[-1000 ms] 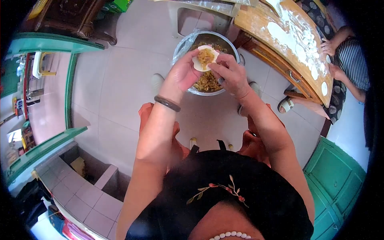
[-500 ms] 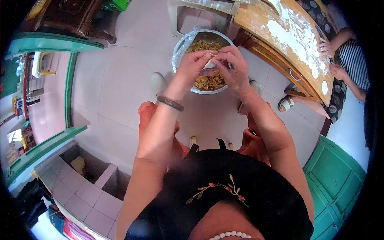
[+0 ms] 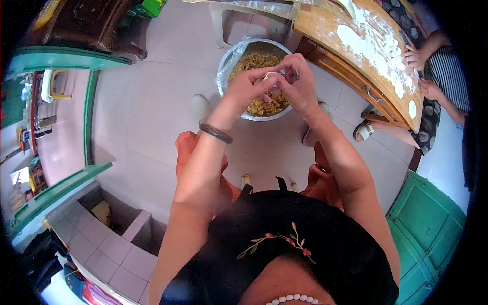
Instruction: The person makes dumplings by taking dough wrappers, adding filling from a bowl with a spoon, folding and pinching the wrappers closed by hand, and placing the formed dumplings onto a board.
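My left hand (image 3: 246, 89) and my right hand (image 3: 299, 87) meet above a metal bowl (image 3: 260, 119). Between their fingertips they pinch a small dumpling (image 3: 268, 75) of white dough, mostly hidden by the fingers. Both hands are closed on it, thumbs and forefingers together. Chopped brownish-yellow filling (image 3: 264, 107) lies in the bowl right below my hands. Clear plastic wrap (image 3: 227, 68) hangs over the bowl's left rim. A dark bracelet (image 3: 216, 133) is on my left wrist.
A floured wooden table (image 3: 317, 23) at upper right bears dough rounds (image 3: 351, 39) and small dough pieces (image 3: 394, 51). Another person's hands (image 3: 416, 58) are at its far edge. A pale stool (image 3: 219, 25) stands behind the bowl; a green door (image 3: 427, 229) is at lower right.
My fingers have closed further around the dumpling, so less white dough shows. My right hand has shifted slightly up and turned; both hands stay above the bowl.
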`<control>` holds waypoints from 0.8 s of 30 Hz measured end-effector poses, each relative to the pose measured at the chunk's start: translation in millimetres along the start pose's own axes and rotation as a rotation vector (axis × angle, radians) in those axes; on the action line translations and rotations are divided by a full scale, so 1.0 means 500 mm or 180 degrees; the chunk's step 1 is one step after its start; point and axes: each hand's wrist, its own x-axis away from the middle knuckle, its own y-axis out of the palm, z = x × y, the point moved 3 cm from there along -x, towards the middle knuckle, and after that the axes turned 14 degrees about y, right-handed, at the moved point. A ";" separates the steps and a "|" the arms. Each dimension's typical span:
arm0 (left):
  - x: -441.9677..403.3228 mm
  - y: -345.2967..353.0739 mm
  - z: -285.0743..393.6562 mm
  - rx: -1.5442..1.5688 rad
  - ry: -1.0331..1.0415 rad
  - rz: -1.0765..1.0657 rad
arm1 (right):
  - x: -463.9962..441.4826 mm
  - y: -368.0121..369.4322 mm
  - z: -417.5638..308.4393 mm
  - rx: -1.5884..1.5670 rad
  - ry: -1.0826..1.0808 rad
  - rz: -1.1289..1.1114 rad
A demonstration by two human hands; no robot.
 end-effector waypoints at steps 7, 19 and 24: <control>0.002 -0.003 -0.004 -0.0098 0.0133 -0.0120 | -0.007 -0.010 -0.002 -0.0307 0.0071 -0.0692; 0.007 0.015 0.029 0.0365 0.0236 -0.0436 | -0.004 -0.033 -0.048 -0.0614 -0.0206 -0.0611; 0.009 0.026 0.018 0.0062 0.0477 -0.0424 | 0.003 -0.034 -0.078 -0.0590 -0.0033 -0.0747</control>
